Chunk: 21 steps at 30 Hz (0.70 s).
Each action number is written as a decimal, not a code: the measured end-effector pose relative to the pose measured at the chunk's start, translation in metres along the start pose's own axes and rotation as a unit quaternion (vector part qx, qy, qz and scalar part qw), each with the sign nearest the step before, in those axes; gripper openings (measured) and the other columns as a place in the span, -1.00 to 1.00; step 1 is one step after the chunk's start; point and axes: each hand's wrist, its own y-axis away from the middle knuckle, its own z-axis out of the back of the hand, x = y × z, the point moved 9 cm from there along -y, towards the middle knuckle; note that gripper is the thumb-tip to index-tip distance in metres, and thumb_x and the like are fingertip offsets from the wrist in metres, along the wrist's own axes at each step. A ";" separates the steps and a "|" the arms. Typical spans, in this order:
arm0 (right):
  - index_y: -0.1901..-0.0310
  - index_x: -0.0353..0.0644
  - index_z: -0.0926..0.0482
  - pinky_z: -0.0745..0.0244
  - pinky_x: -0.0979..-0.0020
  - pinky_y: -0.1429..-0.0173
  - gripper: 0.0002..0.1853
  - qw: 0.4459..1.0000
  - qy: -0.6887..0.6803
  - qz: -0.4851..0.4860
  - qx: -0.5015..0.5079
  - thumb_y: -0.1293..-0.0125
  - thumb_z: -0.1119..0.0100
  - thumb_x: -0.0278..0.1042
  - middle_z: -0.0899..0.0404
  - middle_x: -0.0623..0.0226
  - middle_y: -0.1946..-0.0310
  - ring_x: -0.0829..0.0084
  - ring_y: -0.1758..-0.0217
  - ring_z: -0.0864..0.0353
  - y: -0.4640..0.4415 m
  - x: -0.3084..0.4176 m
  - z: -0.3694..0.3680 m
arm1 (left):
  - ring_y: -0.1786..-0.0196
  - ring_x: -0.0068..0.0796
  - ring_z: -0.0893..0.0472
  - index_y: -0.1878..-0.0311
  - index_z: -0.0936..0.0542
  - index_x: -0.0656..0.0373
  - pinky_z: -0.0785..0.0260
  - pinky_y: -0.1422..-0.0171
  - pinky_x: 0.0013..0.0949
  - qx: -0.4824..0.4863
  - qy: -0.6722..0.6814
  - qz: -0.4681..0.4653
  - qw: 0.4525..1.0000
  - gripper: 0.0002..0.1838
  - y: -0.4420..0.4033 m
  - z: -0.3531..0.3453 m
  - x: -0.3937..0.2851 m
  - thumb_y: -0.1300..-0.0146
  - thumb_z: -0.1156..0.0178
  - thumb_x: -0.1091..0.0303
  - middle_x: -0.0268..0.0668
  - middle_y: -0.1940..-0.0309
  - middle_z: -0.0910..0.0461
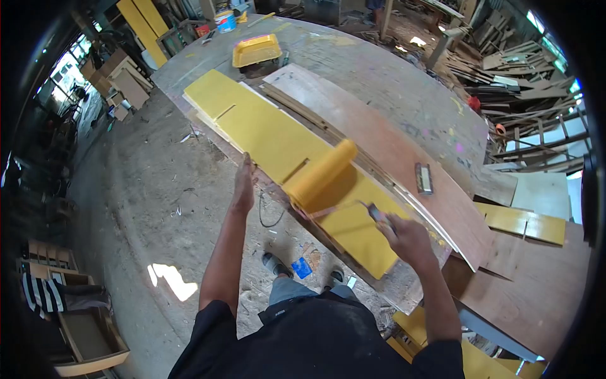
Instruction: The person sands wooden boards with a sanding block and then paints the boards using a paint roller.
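Observation:
My right hand (407,239) is closed round the handle of a paint roller (325,174). The roller's wide yellow sleeve lies across a long yellow board (255,129), which has narrow slots cut into it. My left hand (245,186) is beside the board's near edge, its fingers stretched out and their tips at the edge. It holds nothing that I can see. Under the yellow board, pale edges of other boards show. Next to it on the far side lies a long reddish plywood panel (366,129).
A yellow paint tray (257,52) and a blue-and-white can (225,21) stand on the far part of the worktable (353,50). A small dark-framed object (424,179) rests on the plywood. Scrap wood (524,76) is piled at right; a drawer-like wooden box (91,335) stands lower left.

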 end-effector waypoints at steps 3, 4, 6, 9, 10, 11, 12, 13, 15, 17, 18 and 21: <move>-0.08 -0.13 -0.74 -0.55 0.04 0.22 -0.60 1.000 -0.010 -0.009 -0.017 -0.35 -0.35 -0.05 -0.68 -0.02 0.43 -0.05 0.35 -0.71 0.087 -0.062 0.040 | -0.71 0.02 -0.05 -0.69 -0.03 0.21 0.19 -0.72 0.13 0.004 -0.048 -0.014 0.999 0.01 -0.009 0.001 -0.002 -0.52 0.14 -0.45 -0.08 -0.70 -0.05; -0.08 -0.13 -0.75 -0.56 0.07 0.21 -0.60 0.999 0.004 -0.040 0.005 -0.31 -0.38 -0.10 -0.69 -0.02 0.42 -0.03 0.36 -0.71 0.112 -0.079 0.054 | -0.71 0.00 -0.04 -0.69 -0.05 0.22 0.19 -0.73 0.12 -0.002 -0.044 -0.002 0.999 0.01 -0.007 -0.001 -0.007 -0.52 0.13 -0.45 -0.06 -0.70 -0.05; -0.08 -0.12 -0.75 -0.58 0.09 0.19 -0.61 0.998 -0.003 -0.055 0.014 -0.30 -0.39 -0.11 -0.70 0.00 0.39 -0.01 0.33 -0.72 0.152 -0.109 0.075 | -0.72 -0.03 -0.04 -0.69 -0.04 0.24 0.18 -0.73 0.11 -0.003 -0.066 0.023 0.998 0.02 -0.015 0.003 -0.006 -0.52 0.14 -0.45 -0.04 -0.70 -0.05; -0.08 -0.09 -0.75 -0.60 0.11 0.19 -0.61 0.997 -0.013 -0.071 0.011 -0.28 -0.40 -0.12 -0.71 0.03 0.37 0.02 0.30 -0.73 0.165 -0.122 0.076 | -0.71 -0.07 -0.09 -0.66 -0.08 0.31 0.12 -0.72 0.01 -0.012 -0.117 0.038 0.992 0.05 -0.021 0.006 -0.009 -0.50 0.14 -0.48 0.04 -0.67 -0.11; -0.08 -0.07 -0.75 -0.59 0.12 0.19 -0.62 0.998 -0.011 -0.066 0.003 -0.28 -0.41 -0.12 -0.71 0.05 0.37 0.02 0.31 -0.73 0.164 -0.121 0.075 | -0.69 -0.04 -0.12 -0.64 -0.14 0.34 0.09 -0.72 -0.04 -0.013 -0.169 0.022 0.985 0.06 -0.026 0.009 -0.014 -0.49 0.14 -0.49 0.06 -0.64 -0.15; -0.08 -0.07 -0.75 -0.59 0.12 0.19 -0.62 0.998 -0.010 -0.070 0.000 -0.28 -0.41 -0.12 -0.71 0.05 0.37 0.02 0.31 -0.73 0.159 -0.117 0.071 | -0.68 -0.01 -0.14 -0.62 -0.19 0.37 0.06 -0.71 -0.10 -0.016 -0.218 0.004 0.976 0.06 -0.029 0.009 -0.018 -0.49 0.13 -0.50 0.08 -0.62 -0.20; -0.08 -0.12 -0.76 -0.60 0.14 0.17 -0.62 0.997 -0.025 -0.068 -0.006 -0.28 -0.41 -0.14 -0.72 0.02 0.35 0.01 0.30 -0.74 0.148 -0.110 0.063 | -0.66 0.00 -0.19 -0.57 -0.28 0.40 -0.01 -0.69 -0.19 -0.036 -0.259 -0.009 0.965 0.06 -0.027 0.008 -0.025 -0.48 0.15 -0.51 0.10 -0.59 -0.25; -0.07 -0.17 -0.76 -0.60 0.16 0.14 -0.61 0.997 -0.041 -0.065 -0.010 -0.28 -0.41 -0.16 -0.73 -0.01 0.32 0.00 0.29 -0.74 0.138 -0.103 0.056 | -0.66 0.00 -0.19 -0.57 -0.28 0.40 -0.01 -0.69 -0.19 -0.036 -0.259 -0.010 0.965 0.06 -0.026 0.006 -0.030 -0.48 0.15 -0.51 0.10 -0.59 -0.25; -0.06 -0.17 -0.76 -0.60 0.15 0.13 -0.62 0.997 -0.055 -0.061 -0.014 -0.28 -0.40 -0.16 -0.73 0.00 0.31 -0.01 0.27 -0.74 0.133 -0.101 0.049 | -0.65 0.04 -0.21 -0.56 -0.29 0.41 -0.05 -0.68 -0.13 -0.010 -0.311 -0.030 0.950 0.05 -0.030 0.003 -0.037 -0.49 0.16 -0.50 0.13 -0.57 -0.27; -0.08 -0.07 -0.75 -0.58 0.11 0.20 -0.60 0.999 -0.012 -0.043 -0.012 -0.30 -0.41 -0.07 -0.70 0.07 0.37 0.00 0.33 -0.72 0.134 -0.107 0.050 | -0.64 0.06 -0.23 -0.55 -0.30 0.41 -0.07 -0.67 -0.12 -0.012 -0.347 -0.021 0.938 0.04 -0.043 0.010 -0.031 -0.49 0.16 -0.49 0.15 -0.56 -0.30; -0.08 -0.07 -0.75 -0.58 0.11 0.20 -0.60 0.999 -0.012 -0.035 -0.012 -0.30 -0.41 -0.07 -0.70 0.07 0.37 0.00 0.33 -0.72 0.140 -0.113 0.053 | -0.63 0.08 -0.25 -0.54 -0.31 0.41 -0.09 -0.66 -0.10 -0.012 -0.381 -0.009 0.924 0.04 -0.049 0.018 -0.028 -0.49 0.16 -0.49 0.17 -0.54 -0.33; -0.04 -0.13 -0.76 -0.60 0.13 0.20 -0.58 0.998 -0.015 -0.059 -0.015 -0.22 -0.47 -0.08 -0.72 0.04 0.36 0.01 0.34 -0.73 0.176 -0.134 0.082 | -0.61 0.10 -0.28 -0.53 -0.34 0.39 -0.12 -0.64 -0.08 -0.004 -0.424 -0.004 0.906 0.01 -0.036 0.010 -0.044 -0.50 0.14 -0.47 0.18 -0.51 -0.36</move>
